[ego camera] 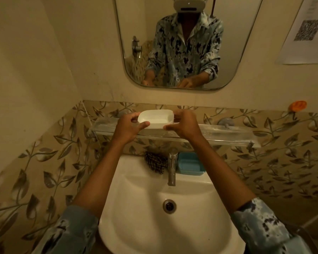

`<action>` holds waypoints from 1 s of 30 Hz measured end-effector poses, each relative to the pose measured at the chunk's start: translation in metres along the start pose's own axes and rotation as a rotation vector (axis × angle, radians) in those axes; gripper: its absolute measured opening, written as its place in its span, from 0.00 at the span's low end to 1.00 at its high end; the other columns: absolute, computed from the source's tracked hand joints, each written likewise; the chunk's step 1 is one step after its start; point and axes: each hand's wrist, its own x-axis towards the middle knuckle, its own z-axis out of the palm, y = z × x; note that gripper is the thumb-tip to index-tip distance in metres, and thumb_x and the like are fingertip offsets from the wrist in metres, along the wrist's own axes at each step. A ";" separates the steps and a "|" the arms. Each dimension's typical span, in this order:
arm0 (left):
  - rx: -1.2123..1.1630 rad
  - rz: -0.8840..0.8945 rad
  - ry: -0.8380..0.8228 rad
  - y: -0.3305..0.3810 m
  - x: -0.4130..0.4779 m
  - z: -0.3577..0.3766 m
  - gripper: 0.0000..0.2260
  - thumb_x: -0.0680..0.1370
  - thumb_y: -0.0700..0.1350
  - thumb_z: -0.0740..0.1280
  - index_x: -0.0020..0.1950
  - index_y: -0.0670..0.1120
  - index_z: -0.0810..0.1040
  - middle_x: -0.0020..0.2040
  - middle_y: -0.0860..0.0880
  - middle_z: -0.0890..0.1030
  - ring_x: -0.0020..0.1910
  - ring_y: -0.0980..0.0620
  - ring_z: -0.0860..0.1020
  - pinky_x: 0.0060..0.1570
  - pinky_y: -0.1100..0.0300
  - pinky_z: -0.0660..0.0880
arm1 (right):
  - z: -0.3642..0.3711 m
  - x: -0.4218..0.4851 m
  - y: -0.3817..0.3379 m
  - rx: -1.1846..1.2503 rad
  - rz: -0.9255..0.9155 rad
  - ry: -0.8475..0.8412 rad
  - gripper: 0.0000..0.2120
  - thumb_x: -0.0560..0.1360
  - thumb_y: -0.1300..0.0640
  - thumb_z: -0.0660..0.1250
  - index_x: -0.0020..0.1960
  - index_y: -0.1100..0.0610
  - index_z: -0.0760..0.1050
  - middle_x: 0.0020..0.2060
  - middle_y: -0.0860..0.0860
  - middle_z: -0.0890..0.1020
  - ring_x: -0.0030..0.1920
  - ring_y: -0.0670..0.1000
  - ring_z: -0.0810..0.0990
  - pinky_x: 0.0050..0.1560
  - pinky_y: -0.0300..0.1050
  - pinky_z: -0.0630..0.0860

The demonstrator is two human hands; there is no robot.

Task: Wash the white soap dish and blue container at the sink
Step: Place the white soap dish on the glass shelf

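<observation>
Both hands — left hand (129,125), right hand (183,124) — pinch the white soap dish (155,119) above the shelf (228,133); blue container (190,163) waits by the tap (172,168), washing stage unclear.

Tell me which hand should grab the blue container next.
Right, probably. The container sits right of the tap, below the right hand; the left hand would have to cross the tap. Both now hold the dish.

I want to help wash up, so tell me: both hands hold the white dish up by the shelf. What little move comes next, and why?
Probably lower the white soap dish from the shelf to the sink, under the tap. The left hand and right hand grip its ends, it looks empty, and no water is running.
</observation>
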 end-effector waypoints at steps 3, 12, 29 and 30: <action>0.126 -0.041 -0.004 -0.008 0.001 0.004 0.24 0.70 0.53 0.73 0.64 0.48 0.76 0.58 0.48 0.81 0.52 0.55 0.74 0.58 0.50 0.68 | 0.007 0.005 0.007 -0.088 0.047 0.005 0.27 0.61 0.55 0.80 0.57 0.64 0.79 0.52 0.59 0.83 0.52 0.57 0.81 0.52 0.57 0.80; 0.360 -0.058 -0.047 -0.011 -0.003 0.009 0.24 0.72 0.56 0.70 0.66 0.49 0.74 0.60 0.47 0.80 0.62 0.46 0.72 0.50 0.51 0.53 | 0.014 0.010 0.023 -0.161 0.131 -0.142 0.24 0.63 0.55 0.79 0.57 0.61 0.79 0.55 0.58 0.83 0.58 0.58 0.78 0.61 0.62 0.73; 0.065 -0.175 0.378 -0.082 -0.090 0.058 0.04 0.76 0.43 0.64 0.49 0.47 0.77 0.45 0.48 0.80 0.46 0.47 0.79 0.44 0.57 0.74 | 0.015 -0.121 0.168 -0.242 0.028 0.095 0.14 0.70 0.68 0.68 0.54 0.60 0.77 0.51 0.59 0.80 0.54 0.60 0.77 0.54 0.47 0.72; 0.099 -0.249 0.248 -0.097 -0.089 0.073 0.06 0.76 0.40 0.65 0.52 0.44 0.77 0.48 0.44 0.80 0.49 0.43 0.79 0.47 0.55 0.74 | 0.018 -0.120 0.185 -0.306 0.093 0.017 0.18 0.71 0.67 0.69 0.60 0.61 0.75 0.57 0.60 0.79 0.59 0.60 0.76 0.59 0.50 0.71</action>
